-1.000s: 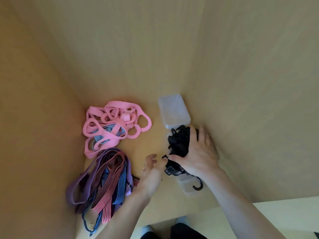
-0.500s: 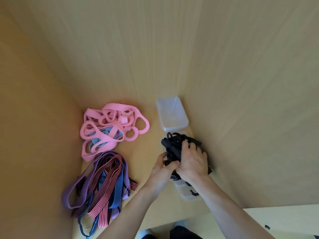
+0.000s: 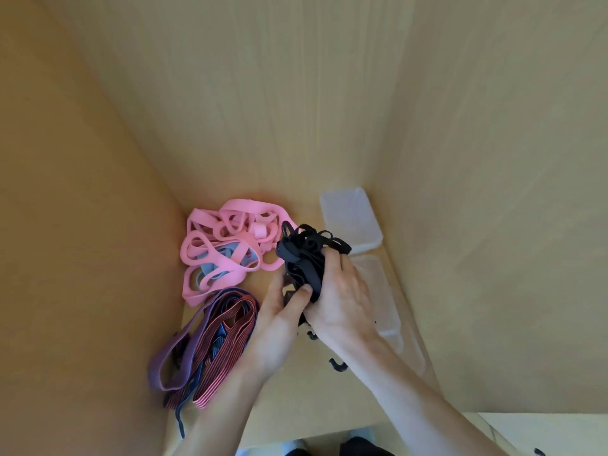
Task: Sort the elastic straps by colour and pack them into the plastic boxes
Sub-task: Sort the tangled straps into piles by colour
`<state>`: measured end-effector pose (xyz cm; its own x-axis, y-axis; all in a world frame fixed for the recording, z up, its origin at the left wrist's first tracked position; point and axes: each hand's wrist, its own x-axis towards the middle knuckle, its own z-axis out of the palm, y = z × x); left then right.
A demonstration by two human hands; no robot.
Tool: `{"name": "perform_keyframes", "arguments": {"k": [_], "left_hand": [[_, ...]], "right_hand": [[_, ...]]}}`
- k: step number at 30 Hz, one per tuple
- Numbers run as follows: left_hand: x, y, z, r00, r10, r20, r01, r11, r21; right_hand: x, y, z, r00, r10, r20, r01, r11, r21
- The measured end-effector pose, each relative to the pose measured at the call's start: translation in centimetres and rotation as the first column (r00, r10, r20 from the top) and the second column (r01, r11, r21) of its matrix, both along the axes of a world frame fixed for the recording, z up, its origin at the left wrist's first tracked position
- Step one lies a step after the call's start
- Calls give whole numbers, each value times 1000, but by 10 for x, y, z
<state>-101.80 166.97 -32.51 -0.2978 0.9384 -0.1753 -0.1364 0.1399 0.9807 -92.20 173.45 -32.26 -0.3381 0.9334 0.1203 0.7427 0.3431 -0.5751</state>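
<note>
- Far pile [image 3: 227,245] lies by the left wall [image 3: 82,225], behind the near pile [image 3: 210,343].
- Bundle [image 3: 306,255] sits in the left hand [image 3: 279,320] and right hand [image 3: 342,301], between piles and boxes.
- Far box [image 3: 350,218] lies just behind the near box [image 3: 385,307], along the right wall [image 3: 493,225].

A work surface [image 3: 316,399] of light wood grain is enclosed on three sides by upright panels of the same finish: a left panel [image 3: 72,225], a back panel [image 3: 263,93] and a right panel [image 3: 493,192]. Seams are seen where the panels meet. Beyond the near edge, at lower right, a pale cream surface [image 3: 543,429] is shown (a small dark object [image 3: 539,451], too small to identify, is seen on it).
</note>
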Motion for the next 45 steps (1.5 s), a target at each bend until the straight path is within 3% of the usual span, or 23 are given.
{"name": "perform_keyframes", "arguments": {"k": [6, 9, 16, 20, 24, 29, 32, 38, 41, 45], "left_hand": [[-39, 12, 13, 988, 72, -138, -73, 997, 1], [-47, 20, 7, 989, 60, -136, -69, 996, -59], [-57, 34, -25, 996, 35, -76, -51, 976, -211], [-54, 42, -44, 990, 116, -75, -134, 939, -317], [-61, 54, -60, 973, 147, -179, -204, 908, -366], [-73, 64, -82, 859, -39, -511, -192, 900, -392], [-76, 70, -85, 823, -47, -566, -177, 926, -333], [-74, 71, -84, 863, 27, -505, -187, 945, -269], [-74, 69, -85, 843, -21, -537, -128, 962, -239], [-76, 67, -92, 728, -175, -663, 48, 977, -206]], "right_hand": [[-39, 10, 13, 995, 5, -99, -7, 1000, -25], [-43, 15, 5, 992, -25, -126, 15, 997, -80], [-22, 20, -31, 996, -90, -17, 85, 975, -206], [-14, 17, -36, 990, -119, -71, 99, 966, -238], [0, 17, -29, 966, -190, -175, 137, 951, -277], [18, 20, -16, 966, -210, -148, 163, 947, -278], [28, 19, -8, 960, -221, -170, 171, 949, -264], [50, 22, 23, 953, -232, -195, 193, 961, -199], [54, 28, 43, 971, -188, -147, 181, 982, -59], [48, 31, 64, 988, -154, 33, 147, 975, 167]]}}
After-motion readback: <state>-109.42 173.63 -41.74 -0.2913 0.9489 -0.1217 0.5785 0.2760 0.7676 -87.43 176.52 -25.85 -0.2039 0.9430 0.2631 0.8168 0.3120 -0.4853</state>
